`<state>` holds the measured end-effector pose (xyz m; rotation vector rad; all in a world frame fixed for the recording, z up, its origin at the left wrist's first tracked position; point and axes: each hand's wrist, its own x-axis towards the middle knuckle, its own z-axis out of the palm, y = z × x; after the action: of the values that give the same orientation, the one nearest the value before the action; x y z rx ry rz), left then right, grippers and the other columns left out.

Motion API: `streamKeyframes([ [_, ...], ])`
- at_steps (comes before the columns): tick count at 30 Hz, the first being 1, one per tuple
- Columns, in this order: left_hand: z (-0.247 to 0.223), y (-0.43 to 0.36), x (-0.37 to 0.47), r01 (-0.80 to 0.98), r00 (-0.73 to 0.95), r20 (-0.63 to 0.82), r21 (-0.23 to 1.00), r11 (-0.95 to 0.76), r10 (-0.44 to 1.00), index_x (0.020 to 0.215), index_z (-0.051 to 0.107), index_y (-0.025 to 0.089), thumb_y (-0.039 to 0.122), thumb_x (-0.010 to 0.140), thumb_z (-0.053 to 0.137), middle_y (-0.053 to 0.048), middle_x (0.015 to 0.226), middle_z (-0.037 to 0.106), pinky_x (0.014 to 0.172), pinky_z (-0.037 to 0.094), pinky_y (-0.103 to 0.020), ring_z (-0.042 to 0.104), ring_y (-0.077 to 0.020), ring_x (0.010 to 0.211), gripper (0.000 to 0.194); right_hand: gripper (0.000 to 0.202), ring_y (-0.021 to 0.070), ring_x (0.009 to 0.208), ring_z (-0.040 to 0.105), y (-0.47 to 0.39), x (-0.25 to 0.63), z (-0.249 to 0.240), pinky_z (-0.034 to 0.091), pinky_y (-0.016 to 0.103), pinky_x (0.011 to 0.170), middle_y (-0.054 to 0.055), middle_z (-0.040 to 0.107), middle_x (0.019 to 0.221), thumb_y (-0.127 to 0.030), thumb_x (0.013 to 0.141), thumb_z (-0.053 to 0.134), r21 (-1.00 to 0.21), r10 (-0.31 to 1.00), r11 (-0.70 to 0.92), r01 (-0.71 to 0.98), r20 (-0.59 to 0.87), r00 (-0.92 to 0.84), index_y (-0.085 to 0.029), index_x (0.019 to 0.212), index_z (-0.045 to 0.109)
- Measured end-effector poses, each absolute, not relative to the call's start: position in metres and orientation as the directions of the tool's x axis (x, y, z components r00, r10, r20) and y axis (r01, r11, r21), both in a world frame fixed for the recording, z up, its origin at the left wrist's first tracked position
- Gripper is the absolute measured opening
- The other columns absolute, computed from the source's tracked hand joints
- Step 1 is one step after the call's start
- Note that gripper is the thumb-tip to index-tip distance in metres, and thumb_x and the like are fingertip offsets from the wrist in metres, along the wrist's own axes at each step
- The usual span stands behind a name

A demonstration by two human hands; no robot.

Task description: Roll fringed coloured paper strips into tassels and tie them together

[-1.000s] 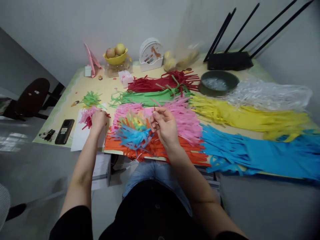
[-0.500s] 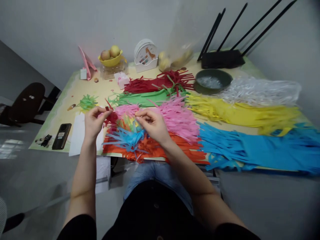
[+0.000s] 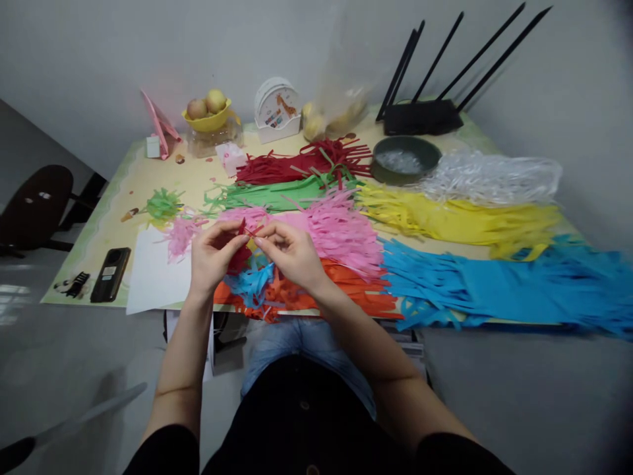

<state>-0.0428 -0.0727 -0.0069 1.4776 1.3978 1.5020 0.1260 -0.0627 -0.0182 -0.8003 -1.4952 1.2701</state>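
Observation:
My left hand (image 3: 217, 254) pinches a dark red paper tassel (image 3: 241, 257) by its narrow top, and its strips hang below the fingers. The fingertips of my right hand (image 3: 287, 254) are closed on the tassel's thin red end, close to the left fingertips. Whether a thread is also between the fingers, I cannot make out. Under my hands lie a blue tassel (image 3: 252, 282) and orange fringed paper (image 3: 346, 287). A pink tassel (image 3: 180, 237) rests left of my left hand, with a green tassel (image 3: 163, 204) behind it.
Fringed paper in red (image 3: 297, 166), green (image 3: 281, 192), pink (image 3: 341, 227), yellow (image 3: 445, 218) and blue (image 3: 509, 287) covers the table. Behind stand a dark green bowl (image 3: 405, 173), a black router (image 3: 422, 117) and a yellow fruit bowl (image 3: 208, 122). A phone (image 3: 111, 274) lies by white paper (image 3: 158, 270).
My left hand has moved right with the red tassel, so both hands' fingertips now meet. The pink tassel at left has come into sight. The whole view has shifted slightly.

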Motion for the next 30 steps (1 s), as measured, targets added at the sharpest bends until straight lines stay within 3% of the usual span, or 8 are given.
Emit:
streamKeyframes([
  [6,-0.014,-0.076,-0.041,0.283,-0.230,0.377,0.908,-0.309,0.897,0.087,0.077,0.019,0.032,0.069,0.085,-0.004,0.084,0.077,0.069,0.059,-0.028,0.072,-0.0166,0.073,0.024,0.022,0.0078,0.047,0.044,-0.066,0.127,-0.015,0.030,0.023,0.048,-0.006,0.048,0.055,-0.038,0.086,0.062,-0.972,0.929,0.215,-0.099,0.234,-0.287,-0.017,0.080,0.061],
  [9,-0.014,-0.079,-0.040,0.398,-0.193,0.454,0.847,-0.354,0.870,0.090,0.077,0.019,0.031,0.075,0.082,-0.004,0.086,0.077,0.069,0.057,-0.027,0.072,-0.0162,0.074,0.020,0.023,0.0074,0.047,0.046,-0.066,0.127,-0.015,0.032,0.022,0.048,-0.006,0.050,0.053,-0.039,0.086,0.063,-0.977,0.939,0.188,-0.105,0.210,-0.274,-0.017,0.079,0.061],
  [13,-0.011,-0.084,-0.037,0.677,0.027,0.608,0.573,-0.462,0.794,0.095,0.074,0.020,0.029,0.087,0.072,-0.004,0.088,0.075,0.070,0.054,-0.027,0.069,-0.0164,0.080,0.013,0.034,0.0070,0.044,0.048,-0.059,0.126,-0.021,0.038,0.019,0.045,-0.007,0.057,0.054,-0.048,0.082,0.070,-0.971,0.932,0.078,-0.224,0.151,-0.329,-0.017,0.093,0.059],
  [16,-0.011,-0.087,-0.033,0.781,0.217,0.623,0.351,-0.516,0.752,0.097,0.071,0.020,0.027,0.095,0.061,-0.005,0.088,0.074,0.077,0.052,-0.029,0.068,-0.0175,0.084,0.012,0.059,0.0079,0.041,0.051,-0.050,0.128,-0.029,0.041,0.019,0.041,-0.008,0.063,0.057,-0.055,0.073,0.077,-0.936,0.890,-0.081,-0.343,0.087,-0.447,-0.018,0.113,0.054],
  [19,-0.016,-0.087,-0.031,0.821,0.329,0.602,0.199,-0.536,0.728,0.095,0.068,0.020,0.028,0.099,0.055,-0.006,0.088,0.072,0.080,0.049,-0.032,0.066,-0.0196,0.087,0.016,0.057,0.0078,0.039,0.052,-0.042,0.133,-0.038,0.040,0.018,0.038,-0.007,0.064,0.055,-0.058,0.068,0.080,-0.924,0.853,-0.167,-0.343,0.038,-0.520,-0.018,0.101,0.058],
  [23,-0.023,-0.085,-0.027,0.845,0.432,0.536,0.041,-0.534,0.725,0.091,0.067,0.018,0.027,0.100,0.052,-0.006,0.082,0.068,0.075,0.046,-0.032,0.063,-0.0200,0.079,0.020,0.042,0.0051,0.033,0.042,-0.041,0.134,-0.047,0.029,0.016,0.031,-0.008,0.055,0.047,-0.054,0.071,0.079,-0.953,0.932,-0.062,-0.298,0.051,-0.358,-0.018,0.083,0.062],
  [26,-0.025,-0.080,-0.024,0.834,0.466,0.490,0.037,-0.551,0.737,0.095,0.066,0.017,0.024,0.100,0.051,-0.006,0.082,0.067,0.074,0.046,-0.032,0.063,-0.0202,0.080,0.018,0.039,0.0048,0.033,0.042,-0.045,0.127,-0.051,0.028,0.017,0.030,-0.009,0.054,0.050,-0.053,0.073,0.078,-0.919,0.981,-0.021,-0.394,0.057,-0.186,-0.019,0.083,0.060],
  [30,-0.022,-0.071,-0.026,0.787,0.445,0.486,0.188,-0.587,0.752,0.095,0.067,0.017,0.026,0.098,0.056,-0.006,0.084,0.069,0.073,0.047,-0.031,0.064,-0.0198,0.081,0.014,0.044,0.0057,0.040,0.047,-0.044,0.124,-0.054,0.034,0.018,0.032,-0.005,0.061,0.064,-0.056,0.069,0.080,-0.872,0.992,-0.034,-0.489,0.029,-0.121,-0.019,0.083,0.059],
])
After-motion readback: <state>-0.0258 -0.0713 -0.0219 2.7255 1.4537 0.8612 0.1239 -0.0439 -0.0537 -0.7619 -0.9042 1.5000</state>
